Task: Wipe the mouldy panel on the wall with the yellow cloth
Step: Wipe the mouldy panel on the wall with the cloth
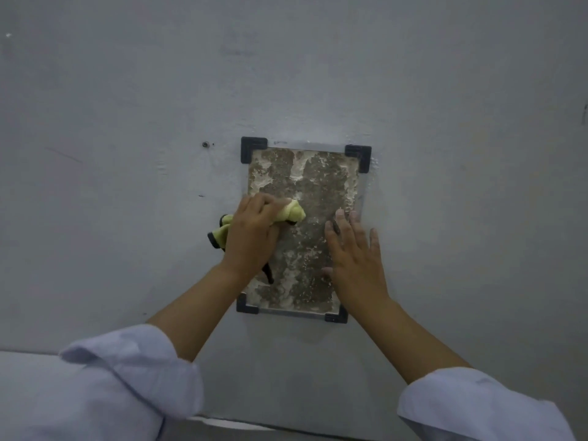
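Fingers (pixel 264 205) of my left hand (pixel 251 237) are curled tight round the bunched yellow cloth (pixel 291 213), pressing it against the left side of the mouldy panel (pixel 305 192). Cloth ends with dark trim stick out left of and below that fist. I see my right hand (pixel 353 256) lying flat on the panel's right side, fingers (pixel 342 224) straight and slightly spread, holding nothing. Black corner brackets (pixel 253 149) pin the panel to the grey wall (pixel 127 122) above and below both hands.
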